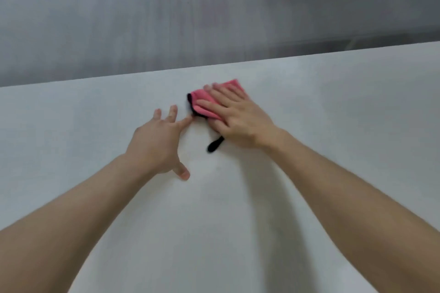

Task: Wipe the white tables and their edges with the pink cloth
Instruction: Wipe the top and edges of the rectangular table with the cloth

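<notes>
On the flat white tabletop [95,121], short of its far edge, my right hand [238,118] lies flat on the folded pink cloth [202,102]. The fingers are straight and slightly spread and press the cloth down, with none curled round it. My left hand [154,143] is likewise released, its fingers splayed and the thumb tip on the table. Its forefinger ends just beside the cloth's left side; I cannot tell whether they touch.

Markings: the cloth has a dark trim [189,102] along its left fold. A narrow black strip [215,145] sticks out from under the heel of my right hand and lies on the table. It may be a tag or a loop, and it is too blurred to show whether it carries print.

Concealment: most of the cloth is under my right hand, with only its left fold and far corner showing. The table runs out of frame at the left, right and bottom. Beyond its far edge is a blurred grey surface [166,12] that I cannot make out.
</notes>
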Action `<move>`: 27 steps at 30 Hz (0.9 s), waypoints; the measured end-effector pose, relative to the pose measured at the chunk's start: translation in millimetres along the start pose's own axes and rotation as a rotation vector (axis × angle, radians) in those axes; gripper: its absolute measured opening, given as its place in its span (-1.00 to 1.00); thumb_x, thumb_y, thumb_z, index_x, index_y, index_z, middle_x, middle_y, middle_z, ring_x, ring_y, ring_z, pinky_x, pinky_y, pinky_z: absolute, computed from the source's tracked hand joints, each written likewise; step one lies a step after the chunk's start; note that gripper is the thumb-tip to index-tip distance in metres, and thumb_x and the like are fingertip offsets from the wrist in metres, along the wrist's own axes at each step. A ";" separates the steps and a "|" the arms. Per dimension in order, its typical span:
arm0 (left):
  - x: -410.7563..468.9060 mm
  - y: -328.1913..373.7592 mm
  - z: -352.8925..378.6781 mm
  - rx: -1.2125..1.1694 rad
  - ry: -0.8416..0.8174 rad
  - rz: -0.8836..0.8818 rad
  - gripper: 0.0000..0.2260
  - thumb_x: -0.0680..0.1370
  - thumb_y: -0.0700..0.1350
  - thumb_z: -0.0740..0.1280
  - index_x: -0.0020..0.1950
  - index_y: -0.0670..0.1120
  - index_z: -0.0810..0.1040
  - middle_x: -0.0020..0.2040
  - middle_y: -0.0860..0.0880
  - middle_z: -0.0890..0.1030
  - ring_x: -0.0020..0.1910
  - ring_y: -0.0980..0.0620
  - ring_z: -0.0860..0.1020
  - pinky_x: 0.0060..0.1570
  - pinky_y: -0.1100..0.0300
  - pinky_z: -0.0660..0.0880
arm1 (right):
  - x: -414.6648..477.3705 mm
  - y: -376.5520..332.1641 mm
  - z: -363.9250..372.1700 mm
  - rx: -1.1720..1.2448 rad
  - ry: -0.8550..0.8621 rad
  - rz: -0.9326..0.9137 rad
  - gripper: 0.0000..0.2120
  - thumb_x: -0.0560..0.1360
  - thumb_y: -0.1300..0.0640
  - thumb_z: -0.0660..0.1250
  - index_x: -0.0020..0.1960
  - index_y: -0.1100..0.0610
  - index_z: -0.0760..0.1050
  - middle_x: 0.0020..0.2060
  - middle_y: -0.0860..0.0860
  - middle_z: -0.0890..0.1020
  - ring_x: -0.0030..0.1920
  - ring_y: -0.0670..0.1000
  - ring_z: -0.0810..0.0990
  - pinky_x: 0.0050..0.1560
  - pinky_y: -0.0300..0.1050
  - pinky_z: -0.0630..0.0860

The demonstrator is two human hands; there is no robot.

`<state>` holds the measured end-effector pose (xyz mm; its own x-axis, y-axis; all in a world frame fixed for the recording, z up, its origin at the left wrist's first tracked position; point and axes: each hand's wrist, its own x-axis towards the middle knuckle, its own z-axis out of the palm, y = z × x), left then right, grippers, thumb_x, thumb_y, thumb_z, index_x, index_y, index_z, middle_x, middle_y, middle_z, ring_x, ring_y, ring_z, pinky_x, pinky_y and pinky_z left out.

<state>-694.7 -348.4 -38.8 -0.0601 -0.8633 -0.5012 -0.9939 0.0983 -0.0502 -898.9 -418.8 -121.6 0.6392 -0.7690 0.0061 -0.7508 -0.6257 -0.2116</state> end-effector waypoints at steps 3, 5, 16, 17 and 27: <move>0.9 1.6 -0.5 -0.007 0.008 0.008 0.43 0.15 0.32 0.74 0.74 0.28 -0.18 0.78 -0.02 -0.11 0.75 -0.23 -0.03 0.47 -0.22 0.41 | -48.5 87.4 -24.1 -0.025 0.086 0.584 -0.33 0.65 -0.25 -0.10 0.74 -0.14 0.16 0.75 0.02 0.09 0.75 0.06 0.00 0.72 0.05 -0.19; 1.5 0.8 0.8 -0.010 0.019 0.007 0.43 0.15 0.31 0.74 0.74 0.27 -0.18 0.78 -0.03 -0.10 0.75 -0.25 -0.03 0.46 -0.23 0.42 | -50.8 103.8 -23.8 -0.028 0.158 0.912 -0.30 0.65 -0.22 -0.13 0.74 -0.03 0.15 0.74 0.13 0.10 0.74 0.15 0.01 0.72 0.17 -0.13; -0.6 -1.0 -1.0 -0.037 0.006 -0.010 0.46 0.16 0.30 0.75 0.76 0.14 -0.21 0.78 0.02 -0.11 0.76 -0.20 -0.04 0.51 -0.20 0.38 | -39.0 96.2 -19.6 -0.062 0.209 0.551 -0.42 0.71 -0.19 0.01 0.69 -0.10 0.29 0.72 0.17 0.13 0.73 0.21 0.04 0.71 0.04 -0.14; -0.2 -0.5 -1.0 -0.038 0.003 -0.015 0.47 0.16 0.29 0.75 0.76 0.12 -0.21 0.78 0.02 -0.11 0.76 -0.21 -0.05 0.52 -0.21 0.37 | -50.4 104.7 -22.0 -0.022 0.188 0.691 -0.39 0.70 -0.19 -0.02 0.71 -0.07 0.24 0.73 0.20 0.07 0.74 0.22 -0.01 0.73 0.06 -0.18; -0.2 1.6 -2.6 -0.022 -0.014 -0.028 0.49 0.13 0.26 0.77 0.76 0.11 -0.20 0.78 0.01 -0.12 0.75 -0.22 -0.03 0.49 -0.20 0.41 | 20.3 8.8 -29.1 0.151 0.182 0.512 -0.35 0.67 -0.31 0.05 0.67 -0.03 0.34 0.64 0.08 0.37 0.70 0.10 0.18 0.73 0.14 -0.11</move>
<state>-696.5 -349.4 -36.5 -0.0309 -0.8587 -0.5115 -0.9970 0.0630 -0.0456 -897.4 -443.8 -94.9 0.1499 -0.9882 0.0317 -0.9169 -0.1509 -0.3694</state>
